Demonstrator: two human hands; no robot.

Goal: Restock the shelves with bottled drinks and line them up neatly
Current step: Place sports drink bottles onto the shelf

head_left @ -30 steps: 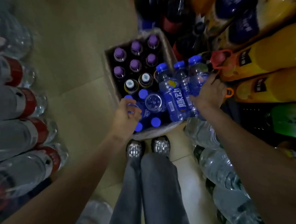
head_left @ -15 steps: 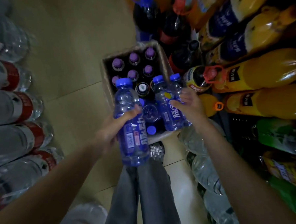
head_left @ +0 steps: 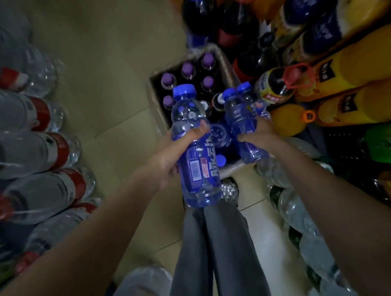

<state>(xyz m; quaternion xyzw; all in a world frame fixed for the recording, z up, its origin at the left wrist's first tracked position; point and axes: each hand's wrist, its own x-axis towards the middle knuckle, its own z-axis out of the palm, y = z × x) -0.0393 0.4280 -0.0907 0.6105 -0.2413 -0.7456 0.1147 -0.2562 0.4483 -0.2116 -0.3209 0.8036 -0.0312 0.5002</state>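
Her right hand (head_left: 256, 134) clutched two blue bottles (head_left: 241, 118), likeliest to slip; her left hand (head_left: 169, 153) gripped one bottle (head_left: 195, 161).

In my left hand (head_left: 167, 156) I hold one clear blue bottle (head_left: 193, 147) with a blue cap and blue label, upright over the cardboard box (head_left: 156, 105). My right hand (head_left: 257, 135) grips two matching bottles (head_left: 241, 120) side by side, caps up.
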